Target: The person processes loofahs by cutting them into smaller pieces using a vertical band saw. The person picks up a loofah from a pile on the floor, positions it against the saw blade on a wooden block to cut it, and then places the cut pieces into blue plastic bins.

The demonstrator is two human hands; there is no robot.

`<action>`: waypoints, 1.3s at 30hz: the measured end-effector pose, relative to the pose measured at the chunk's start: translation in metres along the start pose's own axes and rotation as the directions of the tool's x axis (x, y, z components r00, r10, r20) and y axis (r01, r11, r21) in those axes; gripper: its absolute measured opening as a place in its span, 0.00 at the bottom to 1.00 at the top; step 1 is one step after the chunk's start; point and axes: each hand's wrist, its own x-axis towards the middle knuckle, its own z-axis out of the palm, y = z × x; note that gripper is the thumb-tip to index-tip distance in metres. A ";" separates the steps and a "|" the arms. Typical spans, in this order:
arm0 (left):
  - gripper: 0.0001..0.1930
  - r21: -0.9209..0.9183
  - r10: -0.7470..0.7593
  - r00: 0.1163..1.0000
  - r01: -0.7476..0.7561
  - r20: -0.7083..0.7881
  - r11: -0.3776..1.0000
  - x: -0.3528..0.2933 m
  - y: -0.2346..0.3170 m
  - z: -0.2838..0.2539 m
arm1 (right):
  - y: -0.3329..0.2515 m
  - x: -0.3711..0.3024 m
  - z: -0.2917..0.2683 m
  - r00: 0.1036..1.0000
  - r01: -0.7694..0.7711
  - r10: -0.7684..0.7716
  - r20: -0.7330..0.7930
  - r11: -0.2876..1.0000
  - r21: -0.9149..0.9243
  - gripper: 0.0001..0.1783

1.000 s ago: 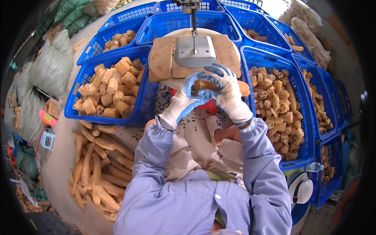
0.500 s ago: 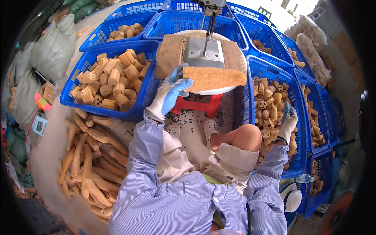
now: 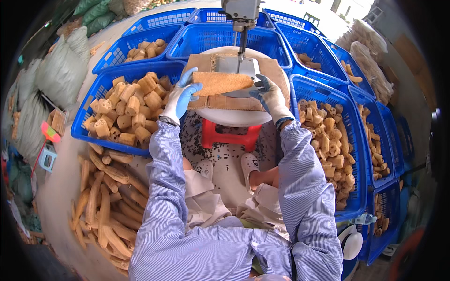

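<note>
A long tan loofah piece (image 3: 222, 83) lies level in the air above the cardboard-topped work surface (image 3: 206, 104). My left hand (image 3: 180, 97), in a white glove with blue fingers, grips its left end between thumb and fingers. At the tapered right end is my right hand (image 3: 273, 98), gloved alike, with thumb and fingers apart around the tip. Whether those fingers touch the loofah I cannot tell. Just behind the piece, a machine head (image 3: 241, 14) reaches down with a thin upright rod to a grey metal plate (image 3: 251, 66).
Blue baskets surround the work surface; the left basket (image 3: 112, 146) and right basket (image 3: 361, 187) hold cut loofah pieces. Whole loofahs (image 3: 110, 215) are heaped on the floor at left. A red stool (image 3: 229, 136) stands under the surface, dark bits scattered around it.
My right hand has left the right basket and come up to the loofah's right end. The left hand has shifted the loofah leftward and slightly up. My view has also shifted a little.
</note>
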 end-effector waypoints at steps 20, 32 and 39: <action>0.38 0.231 -0.088 0.977 0.133 -0.193 0.964 0.044 -0.015 0.004 | 0.015 0.030 0.031 0.978 0.031 -0.146 -0.150 0.810 -0.586 0.14; 0.36 0.069 -0.193 0.929 0.225 -0.315 0.972 0.071 -0.010 0.015 | 0.009 0.038 0.044 0.925 0.055 -0.280 -0.255 0.766 -0.641 0.11; 0.30 0.079 -0.196 0.912 0.240 -0.361 0.968 0.088 -0.004 0.015 | 0.004 0.052 0.044 0.949 -0.027 -0.184 -0.255 0.760 -0.649 0.16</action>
